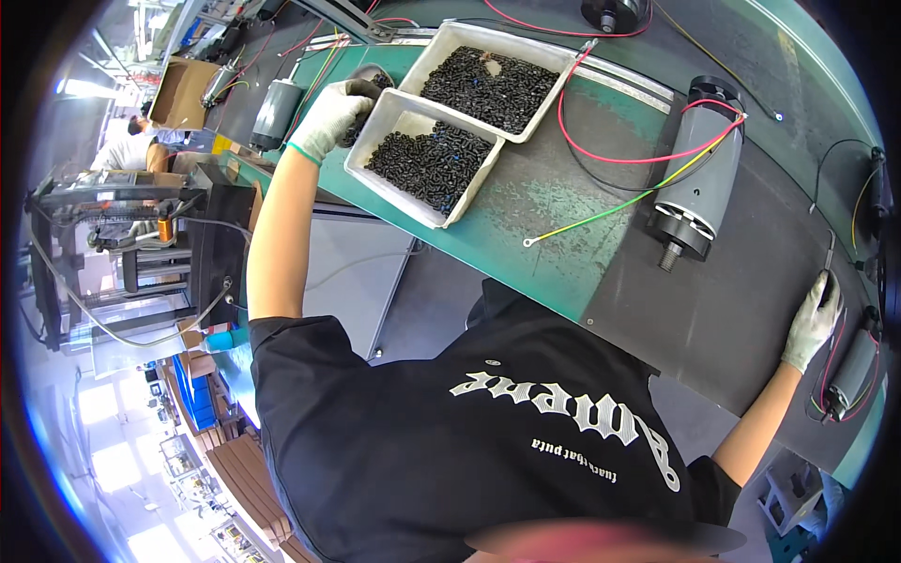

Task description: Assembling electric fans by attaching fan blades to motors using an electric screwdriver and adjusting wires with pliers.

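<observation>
My left hand (330,120), in a white glove with a green cuff, is beside two white plastic bins. Its fingers curl at a small dark container (374,77) with black pieces in it; what they grip is hidden. The near bin (355,159) and the far bin (554,105) hold many small black screw-like pieces. At the far right my gloved right hand (815,324) is closed on a thin dark rod (830,249), held upright over the grey bench mat. A grey cylindrical motor (699,174) lies between my hands, its threaded shaft toward me.
Red, black and yellow-green wires (601,208) trail from the motor across the green bench top (554,272). Another grey motor (854,371) lies beside my right hand, and one more (277,113) at the far left. A metal-framed machine (141,235) stands left of the bench.
</observation>
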`<state>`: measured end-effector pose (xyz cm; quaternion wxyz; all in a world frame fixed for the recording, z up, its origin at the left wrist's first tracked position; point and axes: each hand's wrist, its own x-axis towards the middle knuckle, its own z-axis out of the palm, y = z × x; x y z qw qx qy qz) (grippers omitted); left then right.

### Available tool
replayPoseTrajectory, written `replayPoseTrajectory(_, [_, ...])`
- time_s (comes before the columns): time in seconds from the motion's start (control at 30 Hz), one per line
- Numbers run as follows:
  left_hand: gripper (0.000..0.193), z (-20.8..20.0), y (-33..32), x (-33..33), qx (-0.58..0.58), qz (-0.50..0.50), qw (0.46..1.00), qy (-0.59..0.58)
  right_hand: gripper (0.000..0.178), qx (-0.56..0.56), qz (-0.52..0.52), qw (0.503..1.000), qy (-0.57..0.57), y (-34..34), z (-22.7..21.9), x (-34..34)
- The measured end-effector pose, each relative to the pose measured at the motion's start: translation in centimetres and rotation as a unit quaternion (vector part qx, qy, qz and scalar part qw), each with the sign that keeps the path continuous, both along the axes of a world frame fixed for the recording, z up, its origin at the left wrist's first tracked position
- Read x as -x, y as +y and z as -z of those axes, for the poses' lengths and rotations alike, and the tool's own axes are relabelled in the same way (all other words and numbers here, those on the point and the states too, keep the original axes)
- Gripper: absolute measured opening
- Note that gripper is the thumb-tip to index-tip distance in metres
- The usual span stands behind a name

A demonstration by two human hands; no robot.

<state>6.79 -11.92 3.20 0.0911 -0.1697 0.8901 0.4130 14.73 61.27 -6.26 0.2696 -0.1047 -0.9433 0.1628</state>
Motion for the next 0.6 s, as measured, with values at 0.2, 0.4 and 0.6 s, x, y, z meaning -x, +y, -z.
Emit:
replayPoseTrajectory(0.2, [0.018,0.1,-1.2,1.3,-0.047,-0.034,0.998,-0.027,0.050,0.002,-0.010,1.000,-0.015,0.7,-0.1,-0.4])
replayPoseTrajectory(0.4, [0.030,-1.9,-0.6,1.9,0.267,0.094,0.959,-0.023,0.050,0.018,0.004,1.000,-0.022,0.1,-0.5,-0.4])
replayPoseTrajectory(0.6, [0.031,-2.2,-2.2,1.3,0.236,0.111,0.964,-0.053,0.050,0.019,0.000,1.000,-0.019,0.2,-0.3,-0.1])
